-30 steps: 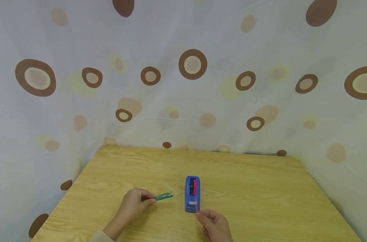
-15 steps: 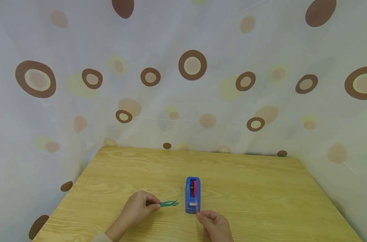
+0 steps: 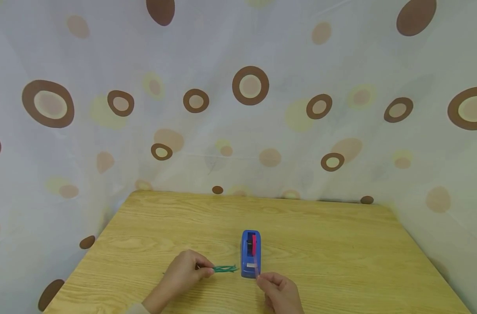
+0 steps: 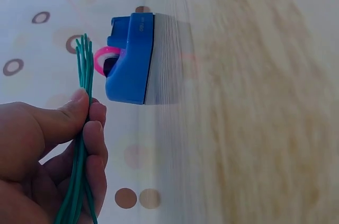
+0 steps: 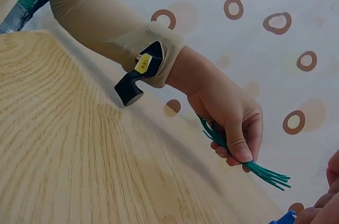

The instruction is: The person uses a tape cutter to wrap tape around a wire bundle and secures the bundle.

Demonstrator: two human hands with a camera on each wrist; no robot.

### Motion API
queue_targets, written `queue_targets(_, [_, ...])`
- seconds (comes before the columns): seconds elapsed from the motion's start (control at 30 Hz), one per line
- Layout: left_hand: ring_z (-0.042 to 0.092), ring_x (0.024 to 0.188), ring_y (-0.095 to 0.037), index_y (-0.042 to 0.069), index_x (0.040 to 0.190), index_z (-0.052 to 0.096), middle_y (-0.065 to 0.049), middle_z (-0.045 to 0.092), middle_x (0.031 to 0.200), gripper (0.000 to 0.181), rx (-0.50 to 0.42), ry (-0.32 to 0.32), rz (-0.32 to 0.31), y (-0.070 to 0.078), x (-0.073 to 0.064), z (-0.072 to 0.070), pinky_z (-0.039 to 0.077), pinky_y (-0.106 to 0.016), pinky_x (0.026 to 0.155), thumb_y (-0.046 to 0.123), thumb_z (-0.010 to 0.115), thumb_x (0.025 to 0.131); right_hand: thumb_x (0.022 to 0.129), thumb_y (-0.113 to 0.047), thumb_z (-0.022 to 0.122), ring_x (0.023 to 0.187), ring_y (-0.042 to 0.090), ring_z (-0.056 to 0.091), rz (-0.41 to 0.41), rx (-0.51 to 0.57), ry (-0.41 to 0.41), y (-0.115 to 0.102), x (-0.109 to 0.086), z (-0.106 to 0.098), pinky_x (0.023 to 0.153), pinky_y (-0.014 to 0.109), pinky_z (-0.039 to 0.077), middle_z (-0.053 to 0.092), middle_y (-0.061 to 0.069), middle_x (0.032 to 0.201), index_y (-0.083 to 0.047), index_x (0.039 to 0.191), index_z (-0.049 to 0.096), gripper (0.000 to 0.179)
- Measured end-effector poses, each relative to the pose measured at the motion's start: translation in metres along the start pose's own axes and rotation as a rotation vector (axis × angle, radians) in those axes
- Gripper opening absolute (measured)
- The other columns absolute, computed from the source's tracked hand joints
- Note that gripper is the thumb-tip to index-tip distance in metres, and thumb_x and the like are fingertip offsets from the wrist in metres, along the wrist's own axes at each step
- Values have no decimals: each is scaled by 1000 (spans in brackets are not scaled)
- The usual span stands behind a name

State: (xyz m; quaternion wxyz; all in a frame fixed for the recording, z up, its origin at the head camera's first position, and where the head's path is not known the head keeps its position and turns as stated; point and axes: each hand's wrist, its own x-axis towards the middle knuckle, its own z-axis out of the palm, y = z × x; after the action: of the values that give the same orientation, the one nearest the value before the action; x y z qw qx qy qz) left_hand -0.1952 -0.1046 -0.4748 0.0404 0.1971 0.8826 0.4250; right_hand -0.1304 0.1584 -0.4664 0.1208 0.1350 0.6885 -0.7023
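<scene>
In the head view, my left hand pinches a bundle of green wires between thumb and fingers. The tips point right, toward a blue tape dispenser standing on the table. Seen from the left wrist, the bundle runs down through the curled fingers, its upper ends fanned slightly. A pink tape roll sits in the dispenser. My right hand, at the dispenser's near end, pinches the free end of a clear tape strip drawn out over the cutter.
The wooden table is bordered by a pale curtain with brown ovals and circles. A black wrist camera sits on the left sleeve in the right wrist view.
My left hand has moved right and slightly nearer with the green wires, bringing their tips close to the dispenser's near end. The right hand has held the tape in nearly the same place.
</scene>
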Motion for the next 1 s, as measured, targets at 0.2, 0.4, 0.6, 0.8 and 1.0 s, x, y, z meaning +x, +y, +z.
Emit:
queue_targets(0.2, [58, 62, -2, 15, 85, 80, 15, 68, 75, 4, 15, 14, 22, 3, 3, 7, 49, -23, 55, 19, 78, 85, 95, -24, 67, 54, 11, 42, -4, -10, 18, -1, -1, 1, 51, 23, 35, 48, -6, 60, 2, 109, 68, 29])
queue_targets(0.4, [56, 63, 0, 15, 84, 81, 15, 69, 75, 6, 34, 18, 44, 7, 6, 12, 48, -23, 56, 21, 79, 84, 96, -23, 66, 53, 11, 41, -17, -9, 13, -1, -1, 1, 50, 23, 34, 47, -5, 60, 3, 109, 68, 29])
queue_targets(0.6, [57, 61, -1, 15, 85, 80, 17, 67, 72, 5, 40, 2, 22, 11, 12, 17, 48, -23, 55, 19, 80, 83, 96, -26, 66, 54, 12, 42, -20, -29, 7, 0, 1, 0, 50, 24, 35, 47, -5, 60, 2, 111, 68, 32])
queue_targets(0.8, [60, 57, -5, 13, 86, 80, 16, 66, 69, 5, -3, -38, -5, 13, 16, 22, 50, -23, 53, 18, 79, 84, 95, -28, 68, 54, 13, 41, -22, -31, 6, -1, 2, 1, 51, 24, 35, 45, -5, 60, 1, 110, 68, 33])
queue_targets(1.0, [61, 58, -5, 13, 86, 80, 15, 68, 69, 5, -21, -54, -1, 18, 19, 25, 51, -23, 53, 17, 79, 84, 95, -28, 68, 55, 13, 41, -12, -20, 8, -4, 1, 3, 53, 25, 36, 45, -4, 61, 1, 111, 67, 34])
